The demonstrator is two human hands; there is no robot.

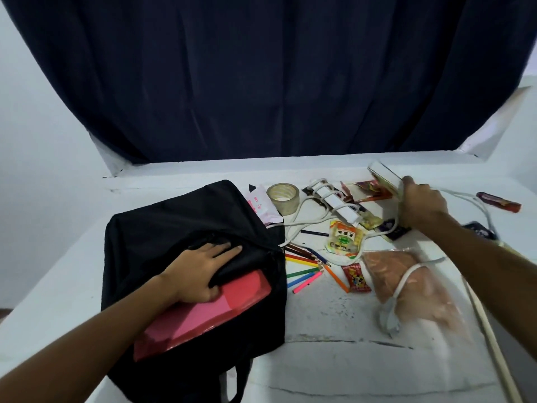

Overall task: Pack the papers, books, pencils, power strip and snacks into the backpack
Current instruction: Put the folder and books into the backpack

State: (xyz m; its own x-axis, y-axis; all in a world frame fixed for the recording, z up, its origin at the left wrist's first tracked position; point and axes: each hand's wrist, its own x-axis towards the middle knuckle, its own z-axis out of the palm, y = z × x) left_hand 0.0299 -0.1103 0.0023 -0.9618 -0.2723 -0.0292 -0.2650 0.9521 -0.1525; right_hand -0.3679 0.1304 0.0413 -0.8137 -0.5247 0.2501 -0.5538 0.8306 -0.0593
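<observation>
A black backpack (pixel 151 228) lies on the white table, its opening towards me. Pink and red papers (pixel 220 309) stick out of the opening. My left hand (pixel 200 271) grips the edge of the backpack's flap, thumb under it and fingers over the top. My right hand (pixel 421 202) holds a book (pixel 383 177) lifted at the far right, blurred by motion. A white power strip (pixel 337 203) with its cord lies behind several coloured pencils (pixel 305 270). Snack packets (pixel 345 237) lie around the cord.
A roll of tape (pixel 283 197) stands beside the backpack's far corner, next to a white and pink packet (pixel 261 207). A clear bag with pinkish contents (pixel 406 286) lies at the right under the cord. A red snack bar (pixel 498 202) lies far right. A dark curtain hangs behind.
</observation>
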